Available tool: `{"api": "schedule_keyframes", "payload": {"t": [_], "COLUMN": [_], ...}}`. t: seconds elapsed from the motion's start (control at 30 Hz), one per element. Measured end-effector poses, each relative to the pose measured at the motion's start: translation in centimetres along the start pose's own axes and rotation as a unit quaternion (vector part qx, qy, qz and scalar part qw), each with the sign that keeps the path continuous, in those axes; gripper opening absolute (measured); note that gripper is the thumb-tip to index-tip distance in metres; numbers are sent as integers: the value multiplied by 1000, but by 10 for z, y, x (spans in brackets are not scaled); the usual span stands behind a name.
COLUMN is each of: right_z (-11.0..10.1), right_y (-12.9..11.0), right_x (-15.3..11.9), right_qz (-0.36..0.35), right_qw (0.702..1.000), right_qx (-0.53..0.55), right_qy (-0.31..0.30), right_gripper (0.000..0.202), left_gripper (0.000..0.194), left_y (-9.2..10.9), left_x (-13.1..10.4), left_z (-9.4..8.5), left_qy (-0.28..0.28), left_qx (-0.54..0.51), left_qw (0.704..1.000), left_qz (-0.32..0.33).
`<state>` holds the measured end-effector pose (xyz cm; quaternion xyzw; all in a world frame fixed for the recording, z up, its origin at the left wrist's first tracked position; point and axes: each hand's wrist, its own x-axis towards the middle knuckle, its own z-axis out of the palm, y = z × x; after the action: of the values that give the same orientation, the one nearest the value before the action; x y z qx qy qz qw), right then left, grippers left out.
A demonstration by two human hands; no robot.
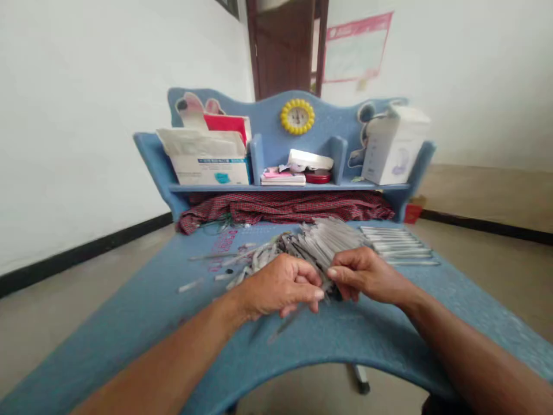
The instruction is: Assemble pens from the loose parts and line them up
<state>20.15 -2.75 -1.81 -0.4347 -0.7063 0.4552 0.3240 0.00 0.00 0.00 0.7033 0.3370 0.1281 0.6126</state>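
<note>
My left hand (pixel 285 285) is over the middle of the blue desk, its fingers curled and pressed together around something I cannot make out. Close beside it on the right, my right hand (pixel 363 274) is closed in a pinch; what it holds is hidden. Behind both hands lies a spread pile of thin grey-white sticks (pixel 330 236). A looser heap of clear, pen-like pieces (pixel 263 256) is left of that pile. At the right, several slim rods (pixel 401 245) lie side by side in a row. One thin blurred stick (pixel 285 327) is below my left hand.
A folded red checked cloth (pixel 280 206) lies along the desk's back, under a blue shelf (pixel 216 188). The shelf bears a mask box (pixel 207 167), a white carton (pixel 393 147) and small items. The desk's front edge (pixel 328 362) curves inward. Small pieces lie at left.
</note>
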Motion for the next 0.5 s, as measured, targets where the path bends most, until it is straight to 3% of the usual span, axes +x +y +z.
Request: {"api": "schedule_keyframes", "payload": {"t": [0.27,0.5], "right_z": [-9,-9], "right_y": [0,2], "right_x": [-1,0], "right_qz": [-20,-11], "right_qw": [997,997], "right_qx": [20,-3], "right_qy": [71,79], "right_gripper": [43,44], "left_gripper": [22,17], "left_y": [2,-3], "left_x": [-6,-4], "left_z": [-15,-16], "left_qy": [-89,-65], "left_qx": [39,4], "left_qw": [995,998], "left_qz": [-26,-26]}}
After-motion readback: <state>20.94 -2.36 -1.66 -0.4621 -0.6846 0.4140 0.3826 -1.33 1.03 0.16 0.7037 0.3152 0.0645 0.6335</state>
